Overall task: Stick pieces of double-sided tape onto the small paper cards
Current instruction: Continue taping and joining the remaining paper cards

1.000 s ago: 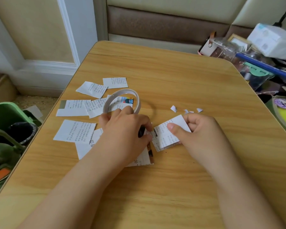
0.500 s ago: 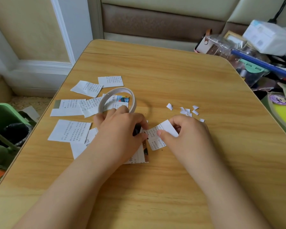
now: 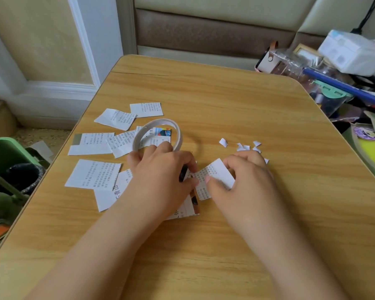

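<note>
Head view is showing the left hand [image 3: 160,176] gripping the tape roll [image 3: 158,135] and a dark tool, the right hand [image 3: 245,178] pinching a printed card [image 3: 212,176]. Tape is seemingly being applied; pressing it flat is likely coming next.

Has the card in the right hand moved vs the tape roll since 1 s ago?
Cannot tell: the card under the right hand sits right of and nearer than the tape roll throughout; the apparent shift matches head-camera motion.

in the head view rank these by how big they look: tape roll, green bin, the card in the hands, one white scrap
1. green bin, though cut off by the frame
2. tape roll
3. card, partly covered by fingers
4. white scrap
</note>
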Motion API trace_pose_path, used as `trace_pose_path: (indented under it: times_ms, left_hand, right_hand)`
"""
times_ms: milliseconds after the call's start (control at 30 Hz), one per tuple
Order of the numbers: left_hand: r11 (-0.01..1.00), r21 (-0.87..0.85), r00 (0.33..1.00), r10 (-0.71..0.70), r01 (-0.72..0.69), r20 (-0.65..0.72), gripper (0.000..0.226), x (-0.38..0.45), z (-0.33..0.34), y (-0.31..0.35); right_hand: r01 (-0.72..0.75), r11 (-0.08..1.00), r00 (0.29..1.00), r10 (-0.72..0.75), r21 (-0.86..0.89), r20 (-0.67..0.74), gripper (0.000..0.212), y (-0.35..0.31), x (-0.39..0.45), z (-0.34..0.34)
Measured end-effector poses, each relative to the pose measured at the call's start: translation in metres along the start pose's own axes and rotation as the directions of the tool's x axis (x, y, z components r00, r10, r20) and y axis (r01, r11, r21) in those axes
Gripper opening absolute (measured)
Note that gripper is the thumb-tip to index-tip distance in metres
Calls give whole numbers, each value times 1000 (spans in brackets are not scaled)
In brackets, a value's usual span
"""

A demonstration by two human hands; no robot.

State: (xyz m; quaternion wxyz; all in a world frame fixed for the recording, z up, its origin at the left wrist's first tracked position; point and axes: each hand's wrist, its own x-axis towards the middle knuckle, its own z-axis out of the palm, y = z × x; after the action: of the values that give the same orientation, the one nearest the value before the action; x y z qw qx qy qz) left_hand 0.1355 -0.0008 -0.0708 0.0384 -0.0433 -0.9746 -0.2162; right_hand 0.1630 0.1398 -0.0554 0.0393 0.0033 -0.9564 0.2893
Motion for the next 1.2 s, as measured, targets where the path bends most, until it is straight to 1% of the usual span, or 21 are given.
trace_pose_path:
  times_ms: [67,167,233,400,467,567,633,733,900,1000,1067,1100,1167,1200]
  left_hand:
    - [1000,-5,1000,5,-5,-7,13,0,0,0]
    - [1000,-7,1000,5,-5,-9,13,0,0,0]
    - [1000,-10,1000,4,-4,-7,13,0,0,0]
    - [1000,-11,1000,3,-3,-7,13,-1,0,0]
    - [1000,-12,1000,3,-3,-7,13,-1,-1,0]
    - [1000,-13,1000,-4,4,-4,13,-1,-1,0]
    - [1000,-6,1000,-7,7,-3,14,-1,-1,0]
    - [1000,-9,1000,-4,4,-6,14,-2,-2,0]
    - [1000,-14,1000,4,-5,-6,16,-1,-2,0]
    - [999,-34,1000,7,-8,-26,16,-2,-4,0]
    - [995,-95,996,-7,-1,-84,9,-2,-6,-1]
    - [988,-155,991,-19,-1,-131,4,-3,-9,-1]
    - [953,-304,971,-56,-18,-234,16,-5,-16,0]
    - [918,-395,959,-92,-22,-268,20,-7,-21,2]
  right_hand:
    - [-41,999,999,41,23,10,18,1,1,-2]
    - [-100,987,995,98,122,24,12,3,3,-4]
    - [-153,963,988,140,222,72,8,4,4,-5]
    - [-332,823,940,251,462,229,9,1,3,-12]
    - [-352,776,934,256,523,249,9,1,3,-11]
    - [-335,769,942,274,545,192,9,0,3,-10]
    - [-329,785,944,295,525,150,10,0,3,-10]
    - [-302,828,952,286,472,107,13,2,4,-11]
    - [-310,837,949,299,450,99,14,8,9,-7]
    - [-270,856,957,289,442,23,14,11,13,-4]
    - [-204,839,965,259,504,-40,15,11,15,-6]
    - [-167,810,968,244,562,-64,15,10,15,-9]
    - [-93,730,972,215,677,-98,19,8,15,-15]
    - [-58,686,974,197,725,-109,21,7,14,-18]
